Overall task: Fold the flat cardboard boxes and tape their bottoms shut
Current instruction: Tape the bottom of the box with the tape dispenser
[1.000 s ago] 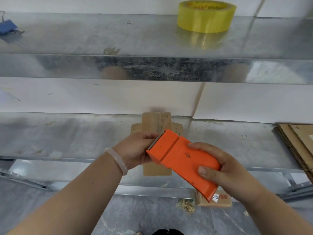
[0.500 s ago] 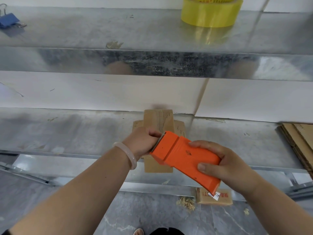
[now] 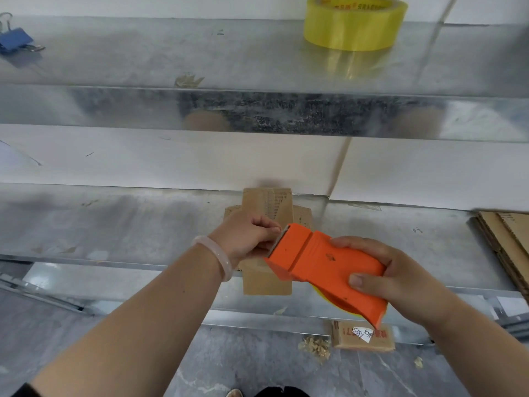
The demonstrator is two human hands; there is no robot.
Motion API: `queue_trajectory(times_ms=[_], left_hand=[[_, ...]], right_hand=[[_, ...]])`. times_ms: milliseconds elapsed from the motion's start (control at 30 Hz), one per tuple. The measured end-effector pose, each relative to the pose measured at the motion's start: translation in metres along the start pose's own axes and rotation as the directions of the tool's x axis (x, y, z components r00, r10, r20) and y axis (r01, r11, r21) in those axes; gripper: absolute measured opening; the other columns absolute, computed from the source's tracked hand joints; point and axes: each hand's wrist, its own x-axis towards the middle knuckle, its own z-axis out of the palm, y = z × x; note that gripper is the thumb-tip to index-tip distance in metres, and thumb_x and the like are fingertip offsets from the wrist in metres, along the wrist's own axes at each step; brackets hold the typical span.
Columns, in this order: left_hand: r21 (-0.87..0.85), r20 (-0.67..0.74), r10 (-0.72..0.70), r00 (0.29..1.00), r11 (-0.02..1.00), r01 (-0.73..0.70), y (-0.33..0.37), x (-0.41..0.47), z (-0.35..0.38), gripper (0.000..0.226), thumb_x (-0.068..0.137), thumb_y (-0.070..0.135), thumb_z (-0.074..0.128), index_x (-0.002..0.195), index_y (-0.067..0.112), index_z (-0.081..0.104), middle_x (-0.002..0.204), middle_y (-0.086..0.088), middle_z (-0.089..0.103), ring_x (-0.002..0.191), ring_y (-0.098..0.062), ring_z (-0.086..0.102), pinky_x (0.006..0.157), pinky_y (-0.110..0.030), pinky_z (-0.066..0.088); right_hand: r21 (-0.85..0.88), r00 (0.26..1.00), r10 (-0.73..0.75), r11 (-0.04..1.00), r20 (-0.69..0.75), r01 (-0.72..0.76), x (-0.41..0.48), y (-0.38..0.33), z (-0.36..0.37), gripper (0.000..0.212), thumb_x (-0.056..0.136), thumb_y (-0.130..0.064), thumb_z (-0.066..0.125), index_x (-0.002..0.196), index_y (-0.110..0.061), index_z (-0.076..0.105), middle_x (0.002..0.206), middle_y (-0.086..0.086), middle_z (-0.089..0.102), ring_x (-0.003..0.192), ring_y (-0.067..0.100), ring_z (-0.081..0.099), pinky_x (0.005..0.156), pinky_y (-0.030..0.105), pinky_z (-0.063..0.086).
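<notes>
The right hand wraps its fingers and thumb around the back of the orange tape dispenser. The left hand, with a pale bracelet on its wrist, has its fingers curled tight right at the dispenser's front edge. Whether it pinches anything there cannot be told.

Behind the dispenser, a small brown cardboard box lies on the metal shelf. Both hands and the dispenser hide part of it.

High above the dispenser sits a yellow tape roll. Up and far to the left is a blue binder clip. To the dispenser's right lies a stack of flat cardboard. Below it, on the floor, is a cardboard piece with a white label.
</notes>
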Motion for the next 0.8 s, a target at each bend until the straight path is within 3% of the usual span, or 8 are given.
queue_trajectory(times_ms=[167, 300, 400, 500, 667, 800], left_hand=[[-0.027, -0.014, -0.011, 1.0, 1.0, 0.011, 0.002, 0.005, 0.001, 0.009, 0.093, 0.005, 0.062, 0.087, 0.008, 0.068, 0.08, -0.009, 0.07, 0.071, -0.015, 0.068, 0.066, -0.03, 0.057], [-0.078, -0.069, -0.021, 0.997, 0.997, 0.016, 0.001, 0.009, -0.003, 0.008, 0.093, 0.001, 0.061, 0.088, 0.006, 0.065, 0.066, -0.004, 0.067, 0.061, -0.01, 0.066, 0.062, -0.028, 0.057], [-0.064, -0.103, -0.019, 0.994, 0.998, 0.013, 0.0, 0.01, -0.01, 0.007, 0.093, 0.001, 0.06, 0.09, 0.005, 0.066, 0.072, -0.007, 0.065, 0.065, -0.013, 0.065, 0.062, -0.027, 0.057], [-0.066, -0.208, -0.028, 0.978, 0.998, 0.015, 0.0, 0.014, -0.023, 0.008, 0.094, 0.001, 0.059, 0.089, 0.005, 0.064, 0.075, -0.01, 0.062, 0.069, -0.016, 0.062, 0.065, -0.031, 0.059], [-0.07, -0.272, -0.033, 0.962, 0.997, 0.014, -0.006, 0.013, -0.059, 0.007, 0.095, 0.0, 0.057, 0.091, 0.002, 0.062, 0.072, -0.01, 0.06, 0.066, -0.015, 0.059, 0.063, -0.028, 0.061], [-0.058, -0.35, -0.01, 0.937, 0.998, -0.011, -0.019, 0.011, -0.06, 0.009, 0.095, 0.003, 0.057, 0.089, 0.005, 0.064, 0.072, -0.008, 0.059, 0.066, -0.015, 0.059, 0.065, -0.031, 0.058]], right_hand=[[-0.018, 1.0, 0.008, 1.0, 0.012, -0.008, 0.002, -0.003, -0.008, 0.077, 0.042, -0.07, 0.086, 0.113, -0.048, 0.067, 0.116, -0.019, 0.065, 0.105, 0.019, 0.068, 0.077, 0.034, 0.058], [-0.024, 1.0, 0.019, 1.0, 0.024, -0.018, -0.001, -0.002, -0.016, 0.077, 0.043, -0.068, 0.086, 0.114, -0.046, 0.067, 0.117, -0.017, 0.066, 0.104, 0.02, 0.068, 0.077, 0.035, 0.059], [-0.031, 0.999, 0.034, 0.999, 0.028, -0.033, -0.003, 0.001, -0.02, 0.073, 0.044, -0.064, 0.086, 0.112, -0.047, 0.067, 0.116, -0.016, 0.066, 0.103, 0.02, 0.069, 0.076, 0.034, 0.058], [-0.039, 0.999, 0.04, 0.999, 0.037, -0.038, -0.006, 0.001, -0.028, 0.077, 0.04, -0.067, 0.087, 0.112, -0.046, 0.068, 0.114, -0.015, 0.068, 0.101, 0.022, 0.069, 0.073, 0.033, 0.058], [-0.057, 0.995, 0.073, 0.996, 0.063, -0.07, -0.012, 0.002, -0.043, 0.066, 0.043, -0.051, 0.087, 0.107, -0.047, 0.07, 0.112, -0.012, 0.069, 0.098, 0.024, 0.07, 0.072, 0.033, 0.06], [-0.154, 0.991, 0.089, 0.985, 0.095, -0.074, -0.01, -0.005, -0.046, 0.073, 0.038, -0.061, 0.088, 0.108, -0.05, 0.069, 0.112, -0.019, 0.068, 0.098, 0.017, 0.07, 0.072, 0.027, 0.058]])
